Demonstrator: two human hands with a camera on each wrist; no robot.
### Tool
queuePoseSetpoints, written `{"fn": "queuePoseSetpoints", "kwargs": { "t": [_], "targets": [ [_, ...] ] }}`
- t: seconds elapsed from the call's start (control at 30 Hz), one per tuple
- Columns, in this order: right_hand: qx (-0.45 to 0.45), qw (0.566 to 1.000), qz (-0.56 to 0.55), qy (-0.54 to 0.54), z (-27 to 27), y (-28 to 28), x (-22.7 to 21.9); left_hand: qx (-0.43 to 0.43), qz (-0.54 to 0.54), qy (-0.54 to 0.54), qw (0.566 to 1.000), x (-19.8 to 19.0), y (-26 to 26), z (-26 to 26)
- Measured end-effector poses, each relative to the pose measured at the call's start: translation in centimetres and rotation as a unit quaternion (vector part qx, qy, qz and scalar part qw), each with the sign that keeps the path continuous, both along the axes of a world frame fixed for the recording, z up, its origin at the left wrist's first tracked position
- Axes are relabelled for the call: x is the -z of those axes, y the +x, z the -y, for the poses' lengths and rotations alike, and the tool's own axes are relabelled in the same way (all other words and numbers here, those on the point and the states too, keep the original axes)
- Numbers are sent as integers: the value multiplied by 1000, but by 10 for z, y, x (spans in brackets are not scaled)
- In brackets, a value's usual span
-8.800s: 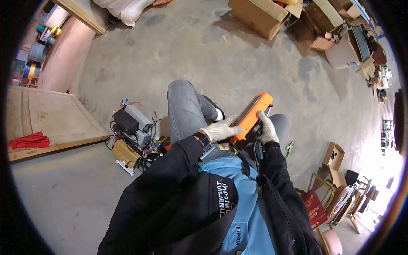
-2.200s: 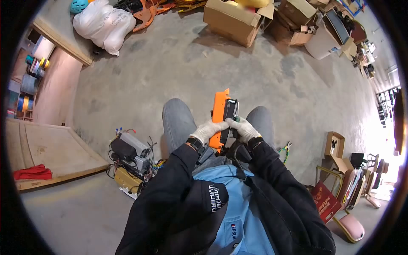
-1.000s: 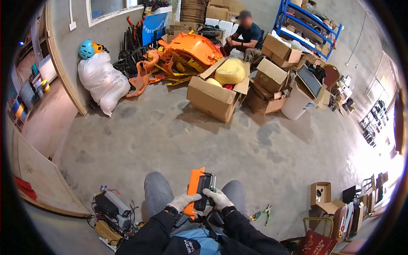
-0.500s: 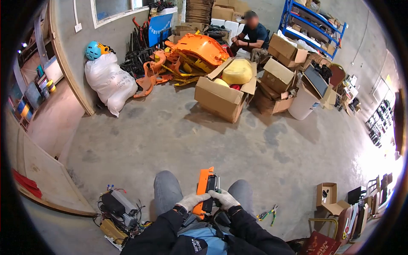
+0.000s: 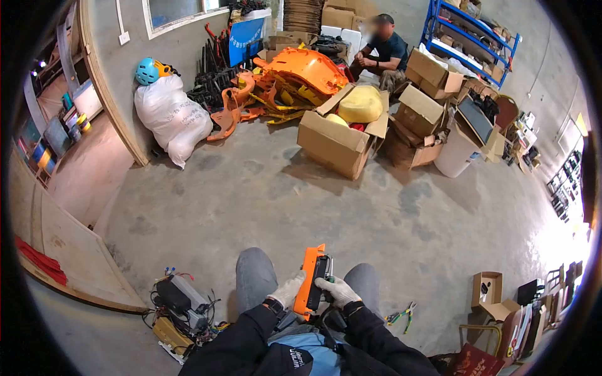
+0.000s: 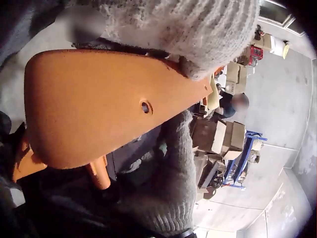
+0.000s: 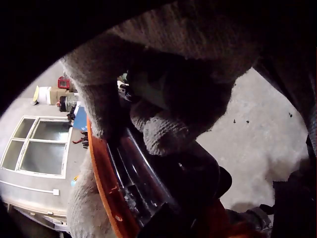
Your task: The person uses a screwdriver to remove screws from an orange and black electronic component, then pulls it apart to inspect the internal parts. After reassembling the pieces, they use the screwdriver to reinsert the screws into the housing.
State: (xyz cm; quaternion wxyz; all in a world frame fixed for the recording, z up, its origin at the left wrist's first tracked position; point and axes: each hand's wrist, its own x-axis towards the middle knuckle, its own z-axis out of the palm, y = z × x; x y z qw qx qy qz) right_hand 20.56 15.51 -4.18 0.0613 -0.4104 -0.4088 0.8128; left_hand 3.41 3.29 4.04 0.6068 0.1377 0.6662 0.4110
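In the head view I hold an orange plastic casing (image 5: 308, 290) upright between my knees, a black part (image 5: 320, 266) fixed in its right side. My gloved left hand (image 5: 286, 291) grips the casing's left side; its smooth outer face with a small hole fills the left wrist view. My gloved right hand (image 5: 338, 292) is curled at the black part, thumb reaching toward it. From that hand sticks up the thin metal shaft of a screwdriver (image 5: 331, 266), its greenish handle mostly hidden in the fingers. In the right wrist view the glove (image 7: 166, 136) lies close over the black part.
Green-and-yellow pliers (image 5: 401, 318) lie on the floor at right. A heap of wired electronic boxes (image 5: 182, 301) sits at left. Farther off are cardboard boxes (image 5: 332, 144), orange plastic shells (image 5: 307, 69), a white sack (image 5: 172, 116) and a seated person (image 5: 385, 53).
The head view has tilted up toward the room. The casing, earlier slanted with its orange back up, now stands with its black side rightward. My left thumb has drawn back from the black part.
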Motion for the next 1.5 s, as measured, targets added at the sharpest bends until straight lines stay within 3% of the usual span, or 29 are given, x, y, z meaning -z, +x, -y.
{"fn": "queuePoseSetpoints", "kwargs": {
  "t": [0.13, 0.2, 0.27, 0.4, 0.5, 0.6, 0.7, 0.8, 0.9, 1.1, 1.3, 1.5],
  "targets": [
    [16, 1000, -26, -5, 2, -2, -2, 47, -50, -33, 997, -2, -5, 0],
    [11, 1000, -18, -2, 0, -1, 3, 24, -39, -19, 999, 4, -3, -1],
    [21, 1000, -21, -5, 0, -2, 14, -46, 38, 7, 998, 20, 3, -2],
    [39, 998, -40, -23, -1, -1, 19, 113, -140, 83, 980, 64, -18, 1],
    [29, 999, -38, -18, -3, 1, 30, -40, -24, 90, 995, 117, -12, -1],
    [28, 999, -37, -21, -2, 0, 16, -36, -50, 89, 994, 153, -17, 1],
    [28, 998, -39, -28, -2, 0, 16, -39, -66, 86, 993, 134, -16, 2],
    [30, 998, -41, -29, -4, -1, 20, -51, -37, 70, 996, 143, -18, 1],
    [41, 997, -55, -39, -2, 0, 22, -70, 3, 75, 995, 63, -6, 1],
    [40, 997, -48, -37, 0, 0, 11, -47, 50, 104, 992, 33, -6, 2],
    [35, 998, -53, -17, -2, -1, 26, -79, 71, 120, 987, 65, -5, 0],
    [20, 999, -45, -11, -4, -1, 26, 79, -113, 7, 990, 90, -25, -1]
  ]
}}
